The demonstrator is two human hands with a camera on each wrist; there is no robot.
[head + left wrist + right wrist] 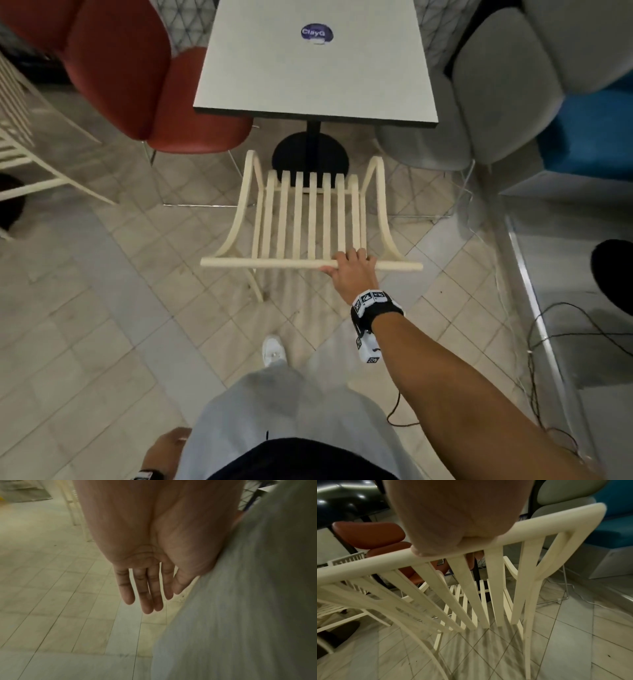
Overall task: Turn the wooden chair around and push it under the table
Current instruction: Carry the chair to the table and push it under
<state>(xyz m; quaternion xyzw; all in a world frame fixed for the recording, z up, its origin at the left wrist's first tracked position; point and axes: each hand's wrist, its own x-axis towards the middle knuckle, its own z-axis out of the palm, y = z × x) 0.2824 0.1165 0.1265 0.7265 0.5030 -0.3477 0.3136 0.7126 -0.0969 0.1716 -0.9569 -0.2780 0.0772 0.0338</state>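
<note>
Right hand curled round the top rail of the cream wooden chair, chair seat facing the table edge, left hand hanging loose-fingered beside the trouser leg

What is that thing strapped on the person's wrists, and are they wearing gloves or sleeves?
No gloves or sleeves: both hands and forearms are bare. The right hand has a black wristband topped with white blocks printed with black square marker patterns, and a small white block with the same markers hangs beneath the wrist. A similar black-and-white band shows at the left hand, mostly cut off in the head view.
</note>
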